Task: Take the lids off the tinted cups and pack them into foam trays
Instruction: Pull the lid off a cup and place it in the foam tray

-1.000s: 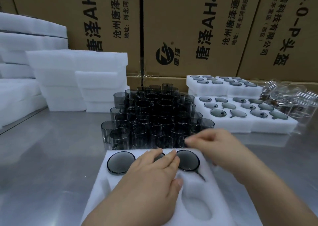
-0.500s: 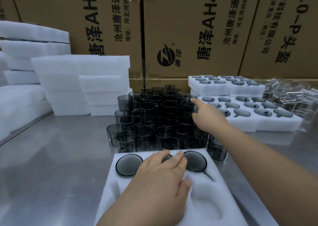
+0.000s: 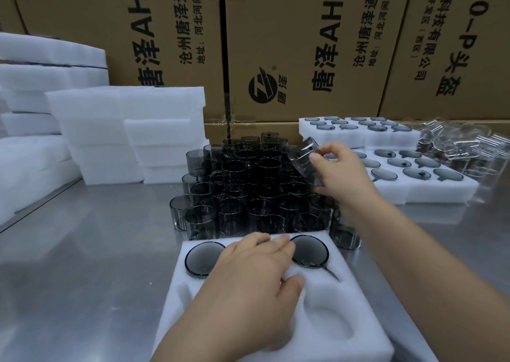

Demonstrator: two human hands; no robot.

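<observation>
Holding two visible lids: foam tray | right hand grips tilted cup

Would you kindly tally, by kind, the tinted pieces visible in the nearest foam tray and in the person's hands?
Tinted lids in the nearest foam tray: 2
Tinted cup pinched by the right hand: 1
Total: 3; the left hand, resting on the tray, may hide more.

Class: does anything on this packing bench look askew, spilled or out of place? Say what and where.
The clear glass pieces at far right lie in a jumbled heap, unlike the upright tinted cups. The right hand holds one cup tilted. Nothing looks broken.
</observation>
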